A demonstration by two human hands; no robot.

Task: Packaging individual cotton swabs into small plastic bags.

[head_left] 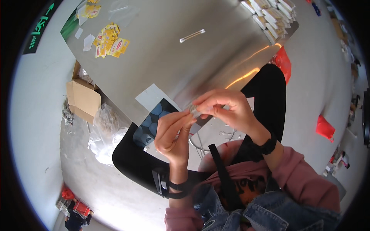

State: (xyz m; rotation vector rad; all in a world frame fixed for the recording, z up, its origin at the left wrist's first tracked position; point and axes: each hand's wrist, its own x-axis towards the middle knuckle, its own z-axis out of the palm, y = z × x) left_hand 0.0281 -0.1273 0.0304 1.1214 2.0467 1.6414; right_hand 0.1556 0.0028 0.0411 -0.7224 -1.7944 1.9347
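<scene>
Close to the near edge of the metal table (154,50), my two hands meet over a small whitish, partly see-through piece (194,111) with fine marks on it. It looks like a little plastic packet, but the fingers cover most of it. My left hand (172,133) pinches its left end between thumb and fingers. From the right, my right hand (227,109) has thumb and forefinger closed on the other end. Farther off on the table lie a few cotton swabs (192,35) side by side.
A loose pile of yellow packets (110,41) lies at the far left, with white paper pieces (88,42) beside it. White packs (271,17) are stacked at the far right corner. An open cardboard box (83,98) and a clear plastic bag (106,133) stand left of the table.
</scene>
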